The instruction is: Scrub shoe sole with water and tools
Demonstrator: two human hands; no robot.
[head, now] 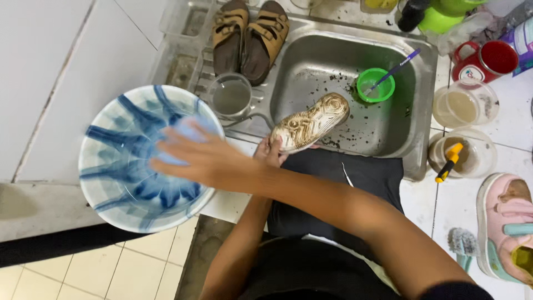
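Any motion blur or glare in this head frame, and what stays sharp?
Head view: the right hand is smeared by motion over the blue bowl, whose pattern is soft too; the shoe in the left hand and the sink read sharp; light is even, with no harsh glare.

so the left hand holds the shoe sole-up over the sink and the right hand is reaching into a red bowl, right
Not quite: the bowl is blue and white, not red, as the head view shows. The rest holds: the left hand grips the shoe sole-up over the sink, and the right hand reaches into the bowl.
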